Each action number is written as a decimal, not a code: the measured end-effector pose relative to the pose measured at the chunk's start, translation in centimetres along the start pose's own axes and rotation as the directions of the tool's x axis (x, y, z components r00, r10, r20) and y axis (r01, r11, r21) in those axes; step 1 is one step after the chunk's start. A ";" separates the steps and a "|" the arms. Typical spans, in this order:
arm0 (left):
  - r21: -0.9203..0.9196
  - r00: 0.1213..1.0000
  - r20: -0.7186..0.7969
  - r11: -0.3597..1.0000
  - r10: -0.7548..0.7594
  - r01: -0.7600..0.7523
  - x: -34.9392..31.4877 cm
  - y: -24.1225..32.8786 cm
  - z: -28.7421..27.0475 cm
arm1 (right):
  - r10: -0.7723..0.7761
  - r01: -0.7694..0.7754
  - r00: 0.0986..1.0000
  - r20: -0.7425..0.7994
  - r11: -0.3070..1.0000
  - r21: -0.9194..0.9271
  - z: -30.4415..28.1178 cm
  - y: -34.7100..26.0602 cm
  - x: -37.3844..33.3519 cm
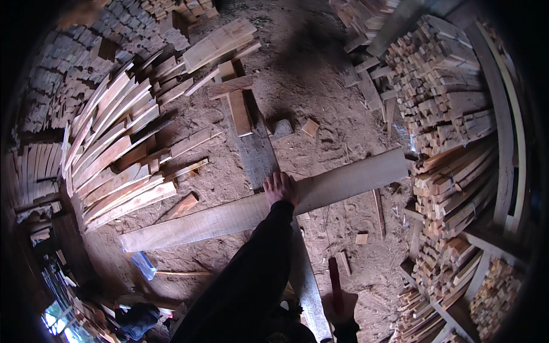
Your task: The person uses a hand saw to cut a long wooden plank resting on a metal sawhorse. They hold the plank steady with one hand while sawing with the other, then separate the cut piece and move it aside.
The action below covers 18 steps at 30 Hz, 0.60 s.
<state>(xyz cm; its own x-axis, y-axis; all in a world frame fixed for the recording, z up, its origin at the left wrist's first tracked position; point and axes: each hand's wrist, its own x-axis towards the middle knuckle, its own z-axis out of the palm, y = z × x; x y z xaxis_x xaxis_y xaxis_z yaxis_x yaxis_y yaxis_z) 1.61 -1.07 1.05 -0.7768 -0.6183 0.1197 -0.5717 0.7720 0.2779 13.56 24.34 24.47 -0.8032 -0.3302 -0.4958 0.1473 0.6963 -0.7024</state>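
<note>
A long pale plank lies crosswise over a narrower beam that runs away from me. My left hand rests on the plank where the two cross, its fingers bent over the far edge. Lower right, my right hand is closed round a slim, dark red tool that points away from me; its kind does not show. The tool is apart from the plank. Short wooden blocks lie on the beam's far end.
Loose boards are heaped at left, with stacked timber behind them. Bundled sticks stand along the right side. Offcuts and a blue plastic piece lie on the sawdust-covered ground.
</note>
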 end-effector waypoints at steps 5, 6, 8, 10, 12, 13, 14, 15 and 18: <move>0.008 1.000 0.017 1.000 0.010 -0.010 0.1 0.6 0.7 | -0.135 0.154 0.984 -0.114 0.973 0.171 5.1 0.0 19.3; -0.007 1.000 0.012 1.000 0.021 -0.021 0.1 0.8 0.7 | -0.165 0.186 0.977 -0.137 0.971 0.154 5.4 -0.6 20.7; -0.026 1.000 0.005 0.999 0.031 -0.031 -0.3 0.7 0.3 | -0.220 0.244 0.957 -0.190 0.963 0.111 5.6 -1.1 21.8; -0.023 1.000 -0.029 1.000 0.002 -0.003 0.1 0.0 0.3 | -0.168 0.187 0.978 -0.123 0.967 0.174 4.8 0.4 15.5; -0.009 1.000 -0.019 1.000 -0.016 0.016 -0.1 -0.4 0.2 | -0.023 0.031 0.999 -0.048 0.984 0.178 1.7 -0.2 6.4; -0.012 1.000 -0.007 1.000 -0.015 0.015 -0.1 -0.4 0.2 | 0.044 -0.045 0.999 -0.018 0.998 -0.044 0.3 0.3 2.1; -0.013 1.000 0.003 1.000 -0.015 0.015 0.0 -0.3 0.1 | 0.036 -0.037 0.999 0.018 0.999 0.039 -0.5 1.0 -1.5; -0.011 1.000 -0.008 1.000 -0.007 0.007 0.0 -0.3 0.3 | 0.021 -0.022 0.999 0.033 0.999 0.045 -1.1 0.2 -2.0; -0.013 1.000 -0.018 1.000 0.005 -0.005 -0.1 -0.1 0.2 | 0.128 -0.135 0.990 0.063 0.981 0.139 -0.9 0.5 -1.0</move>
<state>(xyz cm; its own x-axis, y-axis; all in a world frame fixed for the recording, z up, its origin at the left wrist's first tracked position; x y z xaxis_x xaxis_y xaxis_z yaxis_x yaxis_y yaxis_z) 1.72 -1.02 0.77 -0.7745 -0.6173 0.1384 -0.5645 0.7731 0.2893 13.91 25.53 25.07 -0.7400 -0.2778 -0.6125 0.3337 0.6391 -0.6930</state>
